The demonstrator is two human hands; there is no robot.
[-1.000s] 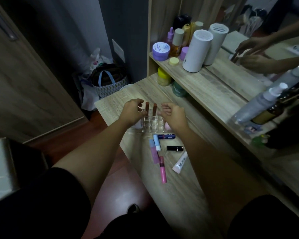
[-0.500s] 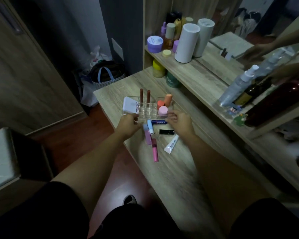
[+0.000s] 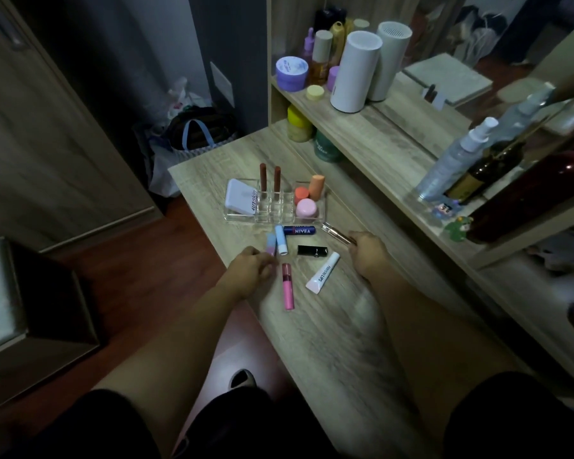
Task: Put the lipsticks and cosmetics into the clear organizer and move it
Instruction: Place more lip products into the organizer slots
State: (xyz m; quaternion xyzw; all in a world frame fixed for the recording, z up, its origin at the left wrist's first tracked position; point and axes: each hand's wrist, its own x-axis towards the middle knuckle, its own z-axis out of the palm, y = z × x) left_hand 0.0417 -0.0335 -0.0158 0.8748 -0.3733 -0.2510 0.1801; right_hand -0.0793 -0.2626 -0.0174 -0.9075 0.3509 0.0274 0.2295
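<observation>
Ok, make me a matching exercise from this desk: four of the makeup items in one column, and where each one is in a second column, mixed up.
Items:
1. two brown lipsticks
2. Nivea lip balm
3. white compact
4. slim clear tube

Places:
A. left compartment of the clear organizer
B. held at its near end by the right hand
C. standing upright in the organizer's middle slots
D. lying on the desk just in front of the organizer

Pairs: 1-C, 2-D, 3-A, 4-B
</observation>
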